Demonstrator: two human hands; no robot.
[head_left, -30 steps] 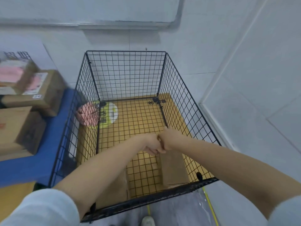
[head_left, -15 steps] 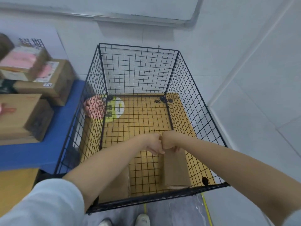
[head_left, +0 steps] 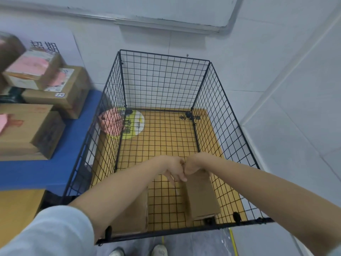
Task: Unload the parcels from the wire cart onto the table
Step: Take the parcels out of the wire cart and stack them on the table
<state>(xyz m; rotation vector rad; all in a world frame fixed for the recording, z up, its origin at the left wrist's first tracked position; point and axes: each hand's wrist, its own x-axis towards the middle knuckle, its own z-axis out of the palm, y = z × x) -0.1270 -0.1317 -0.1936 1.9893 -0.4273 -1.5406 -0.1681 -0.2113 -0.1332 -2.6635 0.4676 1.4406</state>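
The black wire cart point(head_left: 228, 115) stands in front of me with two brown cardboard parcels at its near end. My right hand point(head_left: 194, 166) is closed over the top edge of the upright right parcel point(head_left: 202, 198). My left hand point(head_left: 175, 169) presses knuckle to knuckle against the right hand, its fingers hanging down beside that parcel's left edge; whether it holds the parcel is unclear. The left parcel point(head_left: 132, 215) lies mostly hidden under my left forearm. The blue table point(head_left: 73, 145) is to the left of the cart.
Several cardboard parcels are stacked on the blue table, a large one point(head_left: 27, 130) in front and two smaller ones point(head_left: 62, 93) behind. A pink and green round sign point(head_left: 118, 124) lies on the yellow floor by the cart's far left corner. A white wall runs along the right.
My view has swung left and shows more of the table. Both hands stay together at the top of the right parcel; the left fingers now hang lower.
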